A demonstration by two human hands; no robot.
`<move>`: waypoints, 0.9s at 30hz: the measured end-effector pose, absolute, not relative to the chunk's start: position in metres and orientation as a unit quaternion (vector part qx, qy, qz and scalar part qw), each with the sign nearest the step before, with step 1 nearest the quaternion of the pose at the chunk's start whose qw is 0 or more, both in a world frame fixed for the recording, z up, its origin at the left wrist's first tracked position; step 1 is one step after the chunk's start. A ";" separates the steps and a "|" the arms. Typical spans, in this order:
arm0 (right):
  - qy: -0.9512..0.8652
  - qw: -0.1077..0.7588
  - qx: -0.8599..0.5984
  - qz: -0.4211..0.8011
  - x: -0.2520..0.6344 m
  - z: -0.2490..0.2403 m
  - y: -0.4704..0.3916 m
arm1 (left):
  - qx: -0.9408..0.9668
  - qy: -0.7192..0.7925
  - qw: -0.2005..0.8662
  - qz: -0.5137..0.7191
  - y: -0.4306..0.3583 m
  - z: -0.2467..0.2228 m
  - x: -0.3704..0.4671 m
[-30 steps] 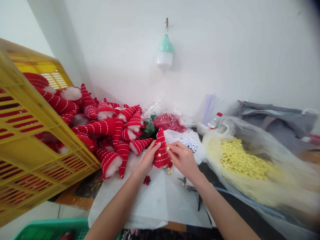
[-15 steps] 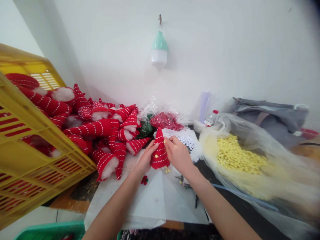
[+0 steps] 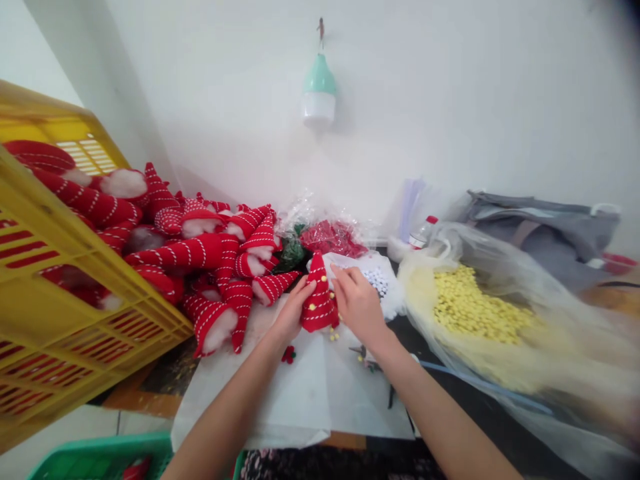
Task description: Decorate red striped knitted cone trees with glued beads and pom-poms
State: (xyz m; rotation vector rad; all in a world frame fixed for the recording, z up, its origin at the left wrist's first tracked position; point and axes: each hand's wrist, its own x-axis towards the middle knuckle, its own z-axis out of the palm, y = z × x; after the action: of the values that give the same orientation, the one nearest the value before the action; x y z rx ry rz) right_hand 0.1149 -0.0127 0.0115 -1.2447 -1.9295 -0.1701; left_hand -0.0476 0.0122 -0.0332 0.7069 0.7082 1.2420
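My left hand (image 3: 293, 312) is closed around the left side of a red cone-shaped stuffed piece (image 3: 319, 313) with white dashed stitching. Several small yellow balls dot the front of this cone, which stands tip up over the white sheet. At its right side is my right hand (image 3: 361, 303), fingers loosely apart, with nothing visible between them. Whether those fingertips touch the fabric is hard to tell. Loose yellow balls (image 3: 334, 334) lie just below the cone. A small red flower-like bit (image 3: 289, 355) rests on the sheet to the left.
A yellow crate (image 3: 90, 300) spills a pile of red stuffed cones (image 3: 205, 252) on the left. Clear bags of red (image 3: 333, 238) and green material lie behind. On the right, a plastic bag holds yellow balls (image 3: 480, 307); white balls (image 3: 377, 281) sit nearer. A green basket (image 3: 95, 460) stands below.
My right hand's fingers have loosened from the cone's right edge, where they were pinched. More yellow balls show on that side. The left hand keeps its hold.
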 end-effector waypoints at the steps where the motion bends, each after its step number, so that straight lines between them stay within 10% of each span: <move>1: -0.769 0.391 -0.504 -0.039 0.122 0.013 -0.011 | 0.301 0.324 0.697 0.565 0.013 -0.033 -0.049; 7: -0.830 0.111 -0.539 0.085 0.161 -0.004 0.001 | 0.210 0.339 0.687 0.608 0.017 -0.019 -0.056; 27: -0.727 0.089 -0.680 0.036 0.216 -0.032 0.079 | 0.175 0.359 0.722 0.565 0.013 -0.006 -0.054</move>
State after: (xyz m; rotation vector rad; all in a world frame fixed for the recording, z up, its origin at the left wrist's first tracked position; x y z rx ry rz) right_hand 0.2160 0.0787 -0.0315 -2.0222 -2.1635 0.1067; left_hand -0.0539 0.0129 -0.0064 0.3872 0.7940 1.2475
